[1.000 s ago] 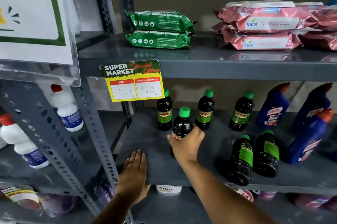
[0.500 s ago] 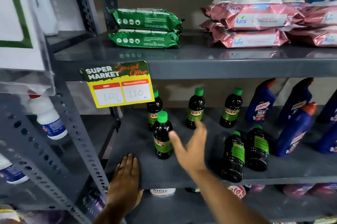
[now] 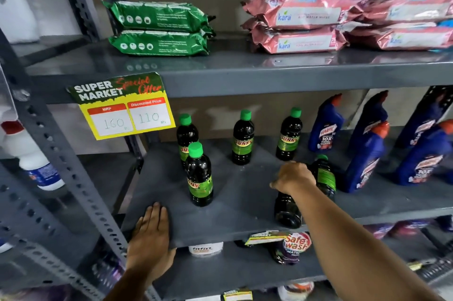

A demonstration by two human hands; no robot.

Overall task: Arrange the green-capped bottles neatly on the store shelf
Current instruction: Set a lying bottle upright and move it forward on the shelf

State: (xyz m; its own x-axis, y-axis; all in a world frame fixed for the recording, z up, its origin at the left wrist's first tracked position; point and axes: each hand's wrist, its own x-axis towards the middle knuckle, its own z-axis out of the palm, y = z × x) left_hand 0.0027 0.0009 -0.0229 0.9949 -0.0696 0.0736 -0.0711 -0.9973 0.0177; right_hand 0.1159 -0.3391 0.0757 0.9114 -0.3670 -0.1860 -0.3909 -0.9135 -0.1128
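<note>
The left hand [image 3: 150,234] lies flat and empty, palm down, on the front lip of the middle shelf [image 3: 235,193], fingers spread. Further in, the right hand [image 3: 293,178] is closed over the top of a dark bottle [image 3: 288,210] near the shelf's front; its cap is hidden under the fingers, so the grip looks firm but I cannot be sure. Just behind stands a second bottle [image 3: 324,175], touching or nearly touching it. To the left, one bottle [image 3: 199,175] stands upright alone in front of another [image 3: 186,139]. Two more [image 3: 243,137] [image 3: 289,135] stand well apart along the back. Blue bottles [image 3: 365,158] crowd the right. Wipe packs [image 3: 296,24] lie on the shelf above.
</note>
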